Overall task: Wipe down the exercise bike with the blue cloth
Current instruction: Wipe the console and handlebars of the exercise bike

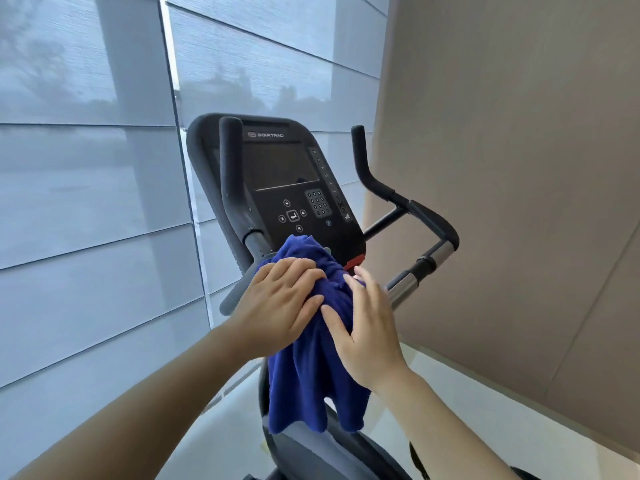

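Observation:
The black exercise bike (pixel 277 168) stands in front of me, its console with a dark screen and keypad tilted toward me. A blue cloth (pixel 308 368) is draped over the bar below the console and hangs down over the frame. My left hand (pixel 280 306) presses flat on the cloth's upper left part, fingers spread. My right hand (pixel 367 327) rests on the cloth's right side, fingers extended and apart. Both palms lie on the cloth rather than closing around it. The cloth's top edge touches the console's lower rim.
Black padded handlebars (pixel 408 202) with chrome sections (pixel 405 282) curve out on the right; another grip (pixel 230 174) rises at the left. Window blinds (pixel 86 202) fill the left, a beige wall (pixel 519 168) the right. Pale floor (pixel 450 410) shows below.

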The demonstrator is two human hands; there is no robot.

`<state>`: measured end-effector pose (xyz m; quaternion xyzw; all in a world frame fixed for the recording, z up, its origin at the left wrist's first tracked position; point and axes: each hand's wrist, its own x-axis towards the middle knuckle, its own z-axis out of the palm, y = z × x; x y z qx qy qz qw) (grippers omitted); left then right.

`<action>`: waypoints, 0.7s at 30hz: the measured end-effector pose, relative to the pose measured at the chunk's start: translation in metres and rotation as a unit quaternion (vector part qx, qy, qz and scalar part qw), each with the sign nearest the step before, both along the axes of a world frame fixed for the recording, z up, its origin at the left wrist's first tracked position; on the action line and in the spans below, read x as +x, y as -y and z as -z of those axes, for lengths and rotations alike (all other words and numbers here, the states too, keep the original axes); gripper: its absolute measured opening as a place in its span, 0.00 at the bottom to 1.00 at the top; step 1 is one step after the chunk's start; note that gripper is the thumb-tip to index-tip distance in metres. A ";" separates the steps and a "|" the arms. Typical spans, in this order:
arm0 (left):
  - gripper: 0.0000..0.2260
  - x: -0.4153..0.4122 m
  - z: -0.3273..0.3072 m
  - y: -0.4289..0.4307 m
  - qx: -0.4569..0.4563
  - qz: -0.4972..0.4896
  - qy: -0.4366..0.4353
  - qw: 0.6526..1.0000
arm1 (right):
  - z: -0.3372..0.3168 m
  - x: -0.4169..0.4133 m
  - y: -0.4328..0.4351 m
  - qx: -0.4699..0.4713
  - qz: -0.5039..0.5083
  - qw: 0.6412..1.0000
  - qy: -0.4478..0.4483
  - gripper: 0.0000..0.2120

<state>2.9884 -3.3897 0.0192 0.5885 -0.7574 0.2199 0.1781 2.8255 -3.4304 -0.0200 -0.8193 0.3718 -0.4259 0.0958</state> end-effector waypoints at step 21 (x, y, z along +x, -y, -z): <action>0.25 0.020 -0.005 0.001 0.024 0.007 -0.006 1.000 | -0.018 0.019 -0.004 -0.011 -0.060 0.990 0.126 0.15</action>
